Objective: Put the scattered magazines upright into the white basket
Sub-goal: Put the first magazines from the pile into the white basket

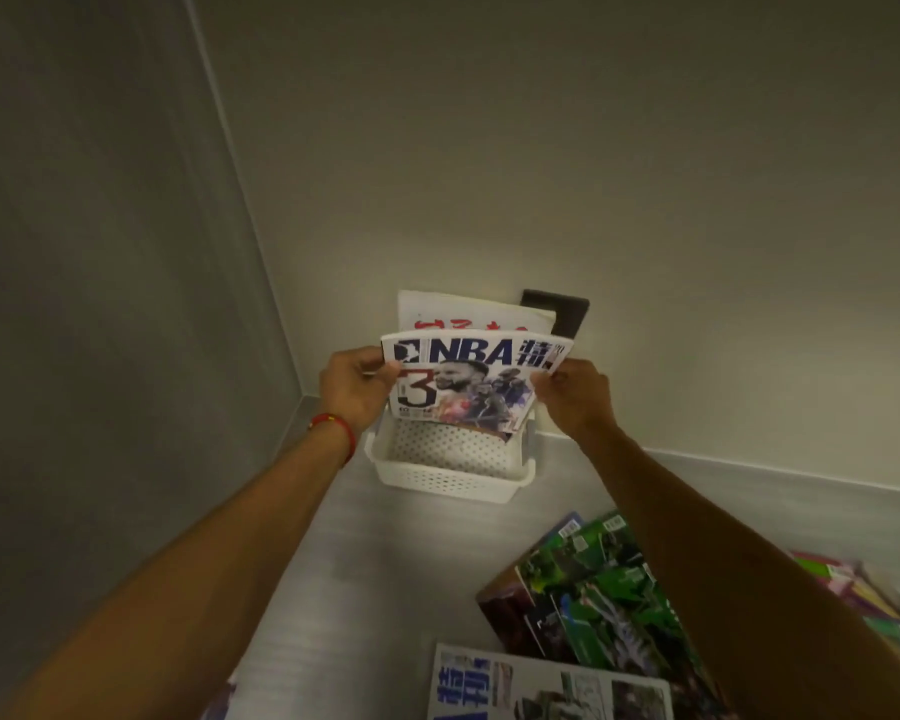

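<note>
Floor [375,589] pale, running to the wall corner at centre frame. Basket [453,478] sits there against the wall, white, perforated, its near half bare.

Loose magazines, lower right of frame: green one [598,605] overlapping others, a white-covered one [546,685] at the bottom edge, more colour at far right [863,589], half hidden by my right forearm. All lying flat, all still to go.

In the basket: one magazine with red lettering [468,317] already upright at the back, leaning toward the wall.

In hand: NBA magazine [468,381], cover facing me, held upright above the basket, just in front of the red one. Its bottom edge looks to be at or just inside the rim; the angle makes it hard to say if it has touched down.

Left hand [352,392] closed on the left edge, thumb over the cover. Right hand [572,400] pinching the right edge the same way.

How to finish it well, I judge: keep both edges level, lower straight down so the spine side doesn't buckle, let it lean back flush on the red one before letting go. Release both sides together, or it will slump forward into the open half.
</note>
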Tool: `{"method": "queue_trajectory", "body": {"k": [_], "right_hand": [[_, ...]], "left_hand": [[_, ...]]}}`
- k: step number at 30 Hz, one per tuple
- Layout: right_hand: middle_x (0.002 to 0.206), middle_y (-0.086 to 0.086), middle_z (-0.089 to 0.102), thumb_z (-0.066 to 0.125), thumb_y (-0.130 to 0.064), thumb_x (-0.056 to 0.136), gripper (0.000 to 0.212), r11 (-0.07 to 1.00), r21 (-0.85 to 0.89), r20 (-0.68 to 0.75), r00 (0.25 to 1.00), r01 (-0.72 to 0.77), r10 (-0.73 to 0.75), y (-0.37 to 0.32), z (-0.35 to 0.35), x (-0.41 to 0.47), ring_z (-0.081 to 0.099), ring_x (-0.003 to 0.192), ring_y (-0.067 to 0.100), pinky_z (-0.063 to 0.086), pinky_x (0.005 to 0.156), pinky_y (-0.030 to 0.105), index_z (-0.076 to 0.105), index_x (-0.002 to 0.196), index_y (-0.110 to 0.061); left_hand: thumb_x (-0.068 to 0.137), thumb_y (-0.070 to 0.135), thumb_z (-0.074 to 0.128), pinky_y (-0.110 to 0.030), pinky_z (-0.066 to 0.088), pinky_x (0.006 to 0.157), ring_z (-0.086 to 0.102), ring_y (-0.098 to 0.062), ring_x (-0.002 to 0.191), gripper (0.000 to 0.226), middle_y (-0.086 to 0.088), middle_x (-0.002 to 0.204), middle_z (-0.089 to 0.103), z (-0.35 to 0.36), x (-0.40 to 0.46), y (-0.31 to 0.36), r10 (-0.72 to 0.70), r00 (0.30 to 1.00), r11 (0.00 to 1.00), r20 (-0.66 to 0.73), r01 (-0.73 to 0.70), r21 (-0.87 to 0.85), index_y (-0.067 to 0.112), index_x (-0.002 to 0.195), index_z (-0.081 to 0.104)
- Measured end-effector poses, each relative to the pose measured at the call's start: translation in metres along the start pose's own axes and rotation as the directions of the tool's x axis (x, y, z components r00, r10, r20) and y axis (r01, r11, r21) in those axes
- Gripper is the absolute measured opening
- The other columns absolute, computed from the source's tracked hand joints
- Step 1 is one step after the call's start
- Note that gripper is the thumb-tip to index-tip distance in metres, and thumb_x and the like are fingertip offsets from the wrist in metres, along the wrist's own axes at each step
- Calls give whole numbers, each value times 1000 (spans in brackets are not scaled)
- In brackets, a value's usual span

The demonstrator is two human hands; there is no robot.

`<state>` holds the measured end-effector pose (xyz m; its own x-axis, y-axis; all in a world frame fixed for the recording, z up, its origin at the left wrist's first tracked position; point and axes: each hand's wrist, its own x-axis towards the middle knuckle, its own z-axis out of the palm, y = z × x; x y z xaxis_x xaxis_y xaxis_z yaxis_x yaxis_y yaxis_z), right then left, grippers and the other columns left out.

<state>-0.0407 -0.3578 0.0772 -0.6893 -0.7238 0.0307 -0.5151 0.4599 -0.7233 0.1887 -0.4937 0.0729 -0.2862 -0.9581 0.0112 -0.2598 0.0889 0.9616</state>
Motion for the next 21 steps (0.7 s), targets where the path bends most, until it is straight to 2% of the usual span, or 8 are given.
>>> {"method": "queue_trajectory", "body": {"k": [3, 7, 10, 13, 15, 17, 19, 21], "right_hand": [[110, 11, 74, 57, -20, 97, 20, 998, 16, 0, 998, -60, 60, 8, 15, 6, 65, 79, 14, 44, 56, 11, 70, 104, -7], [94, 13, 73, 53, -16, 98, 20, 982, 104, 37, 987, -156, 153, 11, 25, 11, 70, 85, 30, 59, 78, 39, 68, 89, -7], [104, 5, 72, 55, -11, 95, 13, 966, 208, 101, 985, -156, 138, 9, 20, 7, 70, 88, 24, 59, 84, 42, 66, 102, -9], [121, 3, 62, 57, -8, 93, 35, 965, 198, 128, 980, -174, 151, 16, 9, -7, 62, 107, 23, 54, 95, 41, 56, 128, -11], [127, 8, 61, 55, -6, 93, 37, 982, 130, 160, 981, -135, 114, 30, -1, -23, 61, 111, 24, 52, 98, 43, 57, 131, -10], [128, 9, 63, 51, -7, 95, 35, 997, 22, 210, 975, -74, 68, 54, -10, -45, 63, 109, 23, 52, 98, 41, 60, 129, -9], [124, 9, 66, 52, -8, 96, 31, 997, -28, 230, 971, -68, 73, 84, -21, -72, 64, 108, 23, 51, 100, 41, 65, 124, -11], [118, 9, 70, 55, -5, 95, 26, 996, -30, 225, 970, -89, 93, 118, -33, -104, 65, 105, 25, 50, 99, 42, 71, 115, -10]], "left_hand": [[87, 9, 69, -49, 58, 88, 71, -23, 91, 19, -13, 99, 77, 9, 12, -13, -39, 999, 999, 16, 39, -3, 6, 103, 77], [90, 12, 67, -50, 55, 96, 69, -29, 104, 24, -11, 110, 75, 21, 26, -22, -129, 991, 987, 33, 131, -89, 10, 112, 74], [88, 0, 61, -47, 54, 99, 65, -27, 113, 37, -6, 123, 69, 29, 33, -23, -151, 986, 980, 70, 159, -120, 14, 123, 65], [88, -9, 53, -35, 52, 97, 56, -26, 127, 53, 0, 135, 59, 37, 25, -26, -155, 969, 968, 192, 188, -168, 14, 136, 52], [92, -3, 55, -33, 43, 104, 48, -21, 131, 60, -1, 145, 48, 41, 13, -28, -185, 969, 967, 166, 210, -145, 13, 148, 38], [92, -4, 54, -29, 48, 93, 56, -16, 115, 52, -2, 133, 55, 45, -8, -29, -163, 976, 977, 141, 179, -114, 14, 141, 48], [92, -10, 48, -19, 50, 68, 61, -3, 89, 44, 2, 119, 58, 52, -41, -29, -178, 972, 969, 155, 201, -145, 15, 128, 56], [91, -15, 44, -16, 49, 64, 64, -2, 83, 40, 3, 114, 59, 66, -83, -34, -141, 973, 977, 185, 167, -135, 12, 117, 59]]}}
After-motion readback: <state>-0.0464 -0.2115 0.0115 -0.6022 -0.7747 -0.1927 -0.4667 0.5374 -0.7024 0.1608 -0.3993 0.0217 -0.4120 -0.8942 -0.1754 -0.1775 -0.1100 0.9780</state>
